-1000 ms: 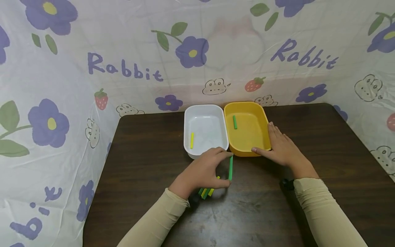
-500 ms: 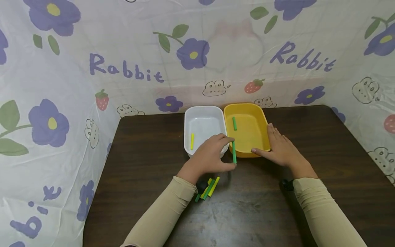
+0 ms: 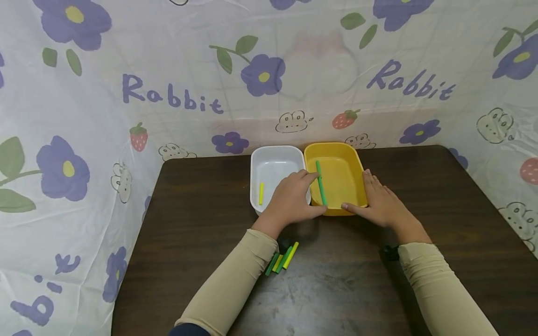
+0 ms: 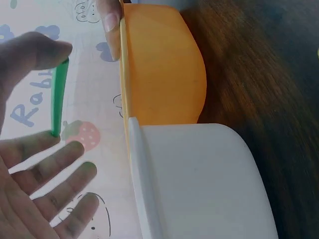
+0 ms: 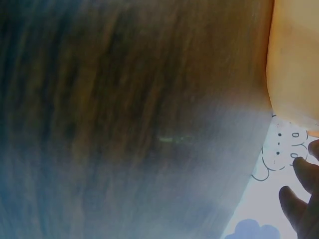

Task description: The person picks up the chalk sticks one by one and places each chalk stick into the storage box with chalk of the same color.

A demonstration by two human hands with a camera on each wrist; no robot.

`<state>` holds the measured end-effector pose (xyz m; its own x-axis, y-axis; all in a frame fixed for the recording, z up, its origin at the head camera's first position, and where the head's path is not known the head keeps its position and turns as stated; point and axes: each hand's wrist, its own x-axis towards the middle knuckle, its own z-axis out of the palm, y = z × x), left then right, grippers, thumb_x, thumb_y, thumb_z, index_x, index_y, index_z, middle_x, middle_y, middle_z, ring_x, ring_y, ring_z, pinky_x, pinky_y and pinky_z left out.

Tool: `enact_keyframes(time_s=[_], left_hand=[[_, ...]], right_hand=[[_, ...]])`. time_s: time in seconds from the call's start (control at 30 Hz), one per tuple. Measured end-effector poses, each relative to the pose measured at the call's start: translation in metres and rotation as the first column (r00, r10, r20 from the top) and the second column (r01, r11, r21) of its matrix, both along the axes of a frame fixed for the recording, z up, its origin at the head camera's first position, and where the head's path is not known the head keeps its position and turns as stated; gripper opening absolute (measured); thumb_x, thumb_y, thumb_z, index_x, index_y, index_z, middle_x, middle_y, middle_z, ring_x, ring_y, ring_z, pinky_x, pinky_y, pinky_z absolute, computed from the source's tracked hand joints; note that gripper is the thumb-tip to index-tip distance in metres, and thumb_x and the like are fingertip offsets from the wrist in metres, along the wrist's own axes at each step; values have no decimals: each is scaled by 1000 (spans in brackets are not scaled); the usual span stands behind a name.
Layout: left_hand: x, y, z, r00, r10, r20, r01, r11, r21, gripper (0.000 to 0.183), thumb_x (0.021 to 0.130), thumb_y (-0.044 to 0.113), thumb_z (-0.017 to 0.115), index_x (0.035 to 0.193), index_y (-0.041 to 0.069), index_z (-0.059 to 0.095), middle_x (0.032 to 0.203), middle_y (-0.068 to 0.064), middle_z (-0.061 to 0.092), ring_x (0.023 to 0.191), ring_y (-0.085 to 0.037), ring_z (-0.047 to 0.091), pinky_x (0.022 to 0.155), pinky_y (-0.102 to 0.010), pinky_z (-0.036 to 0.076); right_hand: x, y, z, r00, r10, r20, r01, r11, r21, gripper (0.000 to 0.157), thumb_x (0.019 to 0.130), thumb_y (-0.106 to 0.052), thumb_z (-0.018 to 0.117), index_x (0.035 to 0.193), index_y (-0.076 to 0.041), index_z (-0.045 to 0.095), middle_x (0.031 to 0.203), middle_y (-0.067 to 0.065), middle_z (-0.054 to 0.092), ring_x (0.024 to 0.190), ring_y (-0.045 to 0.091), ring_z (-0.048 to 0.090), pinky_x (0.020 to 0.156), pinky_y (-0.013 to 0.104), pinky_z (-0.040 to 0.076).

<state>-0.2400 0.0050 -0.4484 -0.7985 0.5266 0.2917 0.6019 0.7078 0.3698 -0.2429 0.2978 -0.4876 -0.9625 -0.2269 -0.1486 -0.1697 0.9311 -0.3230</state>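
My left hand (image 3: 292, 198) pinches a green stick (image 3: 322, 192) by its two ends, between thumb and index finger, over the left part of the yellow bin (image 3: 344, 212). In the left wrist view the same green stick (image 4: 59, 98) spans the gap from thumb to index finger, the other fingers spread. Another green stick (image 3: 318, 166) lies in the yellow bin, partly lined up behind the held one. My right hand (image 3: 384, 203) rests with straight fingers along that bin's right side, its thumb at the front rim. Only a few of its fingertips (image 5: 291, 201) show in the right wrist view.
Left of the yellow bin and against it stands a white bin (image 3: 255, 163) with a yellow stick (image 3: 261, 193) inside. Several green and yellow sticks (image 3: 282, 259) lie on the dark wooden table (image 3: 201, 200) beside my left forearm. A patterned curtain (image 3: 185, 56) hangs behind the table.
My left hand has moved forward and slightly right, carrying the green stick from in front of the bins to over the yellow bin. The right hand has stayed at the yellow bin.
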Motion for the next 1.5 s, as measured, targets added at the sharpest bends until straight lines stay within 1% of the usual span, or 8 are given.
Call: enact_keyframes(time_s=[0.27,0.47,0.73,0.87,1.0,1.23,1.33,1.5], left_hand=[[-11,6,-7,998,56,34,-55,998,-42,81,84,56,79,148,10,61,120,-5,65,96,-17,56,84,-33,53],[-14,9,-12,995,83,62,-79,995,-67,80,84,57,79,147,11,62,111,-3,60,90,-16,51,77,-29,48],[-16,10,-14,990,74,119,-68,996,-55,84,88,53,80,156,11,53,117,-5,59,92,-17,51,80,-31,49],[-16,7,-11,990,59,130,-54,998,-35,84,89,54,79,156,11,52,120,-6,59,95,-17,52,85,-33,50],[-14,-2,-6,991,42,128,-41,999,-15,81,90,53,79,156,13,54,125,-7,61,99,-19,55,90,-36,53],[-9,-31,-1,996,38,85,-41,999,31,77,89,47,84,153,14,57,117,-8,61,97,-22,57,86,-37,53],[-2,-43,1,995,18,94,-22,999,39,76,89,48,84,153,15,58,121,-7,62,105,-22,59,92,-38,53],[18,-56,4,993,-29,116,25,999,37,72,89,50,83,150,18,61,123,-3,62,112,-19,59,99,-37,54]], right_hand=[[0,0,1,1000,2,8,-2,1000,-1,124,95,-84,45,168,-3,-14,177,22,-10,164,49,6,127,70,14],[0,1,0,1000,3,9,-3,1000,-6,123,96,-83,45,167,-4,-16,177,21,-11,164,49,6,128,69,14],[1,0,-2,1000,4,14,-3,1000,-10,123,95,-83,46,168,-4,-15,177,22,-10,163,49,6,127,70,15],[1,0,0,1000,10,14,-10,1000,-8,124,96,-83,46,167,-3,-16,177,22,-11,163,50,6,127,70,15],[1,0,2,1000,9,8,-9,1000,-6,123,96,-81,47,167,-3,-16,177,22,-11,163,50,7,127,70,16],[-5,0,2,1000,8,7,-8,1000,-9,126,94,-84,47,167,-5,-17,177,22,-12,163,50,7,128,69,16],[-5,1,1,1000,8,16,-7,1000,-4,127,94,-85,47,167,-4,-17,177,22,-12,163,50,7,128,69,15],[-4,1,0,1000,13,17,-13,1000,-4,126,94,-85,47,167,-4,-17,177,22,-12,163,50,7,127,70,15]])
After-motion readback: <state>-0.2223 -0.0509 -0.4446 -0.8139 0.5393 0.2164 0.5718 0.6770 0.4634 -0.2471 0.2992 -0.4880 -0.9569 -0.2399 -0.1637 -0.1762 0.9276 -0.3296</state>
